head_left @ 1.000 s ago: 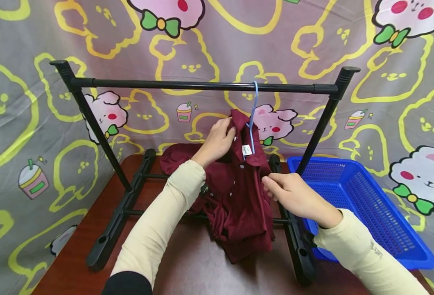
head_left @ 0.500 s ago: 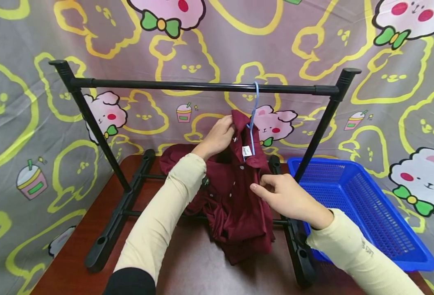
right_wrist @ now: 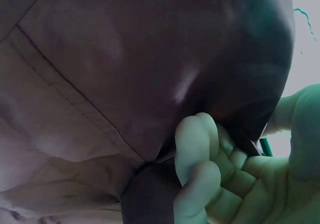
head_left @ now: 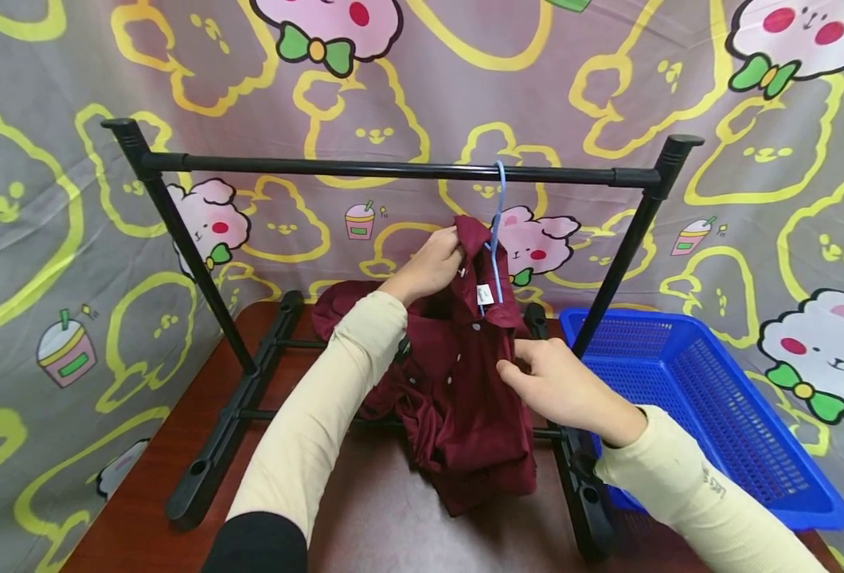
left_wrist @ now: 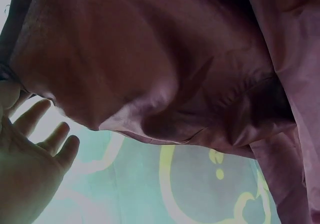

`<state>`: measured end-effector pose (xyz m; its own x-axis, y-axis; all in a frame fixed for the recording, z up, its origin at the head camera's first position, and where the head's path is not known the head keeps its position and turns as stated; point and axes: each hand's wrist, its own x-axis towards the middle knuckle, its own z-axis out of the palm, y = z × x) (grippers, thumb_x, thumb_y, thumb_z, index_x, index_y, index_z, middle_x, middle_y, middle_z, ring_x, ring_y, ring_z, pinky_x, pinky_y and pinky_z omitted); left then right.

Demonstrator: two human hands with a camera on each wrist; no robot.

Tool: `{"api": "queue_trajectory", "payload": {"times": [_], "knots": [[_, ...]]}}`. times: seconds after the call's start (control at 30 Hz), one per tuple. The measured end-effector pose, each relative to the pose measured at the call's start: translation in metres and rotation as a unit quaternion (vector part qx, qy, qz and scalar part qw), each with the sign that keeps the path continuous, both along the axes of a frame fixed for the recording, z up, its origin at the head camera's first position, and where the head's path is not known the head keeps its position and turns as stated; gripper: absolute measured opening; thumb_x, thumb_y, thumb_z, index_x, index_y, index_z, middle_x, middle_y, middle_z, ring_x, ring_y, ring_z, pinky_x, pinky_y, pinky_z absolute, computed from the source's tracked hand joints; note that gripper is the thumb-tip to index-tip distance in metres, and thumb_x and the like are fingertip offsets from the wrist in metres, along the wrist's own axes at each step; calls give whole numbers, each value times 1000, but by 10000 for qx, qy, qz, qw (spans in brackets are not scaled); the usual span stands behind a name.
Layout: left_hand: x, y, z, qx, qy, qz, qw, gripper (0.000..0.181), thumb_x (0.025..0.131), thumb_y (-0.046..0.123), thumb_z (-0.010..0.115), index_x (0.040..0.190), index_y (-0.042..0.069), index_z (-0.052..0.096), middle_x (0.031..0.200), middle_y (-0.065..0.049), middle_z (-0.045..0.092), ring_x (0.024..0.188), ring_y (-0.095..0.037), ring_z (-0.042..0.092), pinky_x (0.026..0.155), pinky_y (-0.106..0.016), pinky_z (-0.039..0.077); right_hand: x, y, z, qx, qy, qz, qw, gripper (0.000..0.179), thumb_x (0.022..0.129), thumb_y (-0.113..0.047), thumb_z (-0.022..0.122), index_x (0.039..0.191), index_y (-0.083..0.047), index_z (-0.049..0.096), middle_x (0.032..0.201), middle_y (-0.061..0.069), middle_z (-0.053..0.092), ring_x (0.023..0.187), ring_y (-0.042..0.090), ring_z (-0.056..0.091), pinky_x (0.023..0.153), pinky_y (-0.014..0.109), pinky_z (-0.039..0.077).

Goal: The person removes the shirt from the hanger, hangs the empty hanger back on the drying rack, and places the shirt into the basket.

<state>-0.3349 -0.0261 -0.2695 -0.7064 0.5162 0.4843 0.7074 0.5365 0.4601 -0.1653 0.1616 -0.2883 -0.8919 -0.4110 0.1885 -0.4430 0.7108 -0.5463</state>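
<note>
Black rack carries maroon shirt on a blue hanger. Left hand pinches collar, right hand grips front. Risk: uneven pull slips hanger off rail; shirt drops onto surface.

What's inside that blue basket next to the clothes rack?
The blue basket shows only its own bare mesh floor and walls; nothing lies in the visible part. Its near left corner is hidden behind the right hand and sleeve, so that bit cannot be checked.
</note>
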Motion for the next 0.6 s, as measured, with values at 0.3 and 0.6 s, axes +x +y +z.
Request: {"api": "queue_trajectory", "payload": {"times": [0.3,0.6], "knots": [[-2,-2,0,74,-340,10,9994,15,96,7,42,98,0,56,100,-13,57,100,-19,51,92,-29,38,2,8,0,-117,-132,-45,9998,29,95,-15,52,67,-12,45,50,-5,40,44,9,39,43,25,33],[1,-11,1,-348,-141,426,9984,23,97,15,46,115,2,55,119,-12,53,117,-30,41,103,-35,27,3,18,-2,-74,266,3,9996,34,98,-26,52,67,-14,43,53,-9,31,48,7,32,46,25,31]]}}
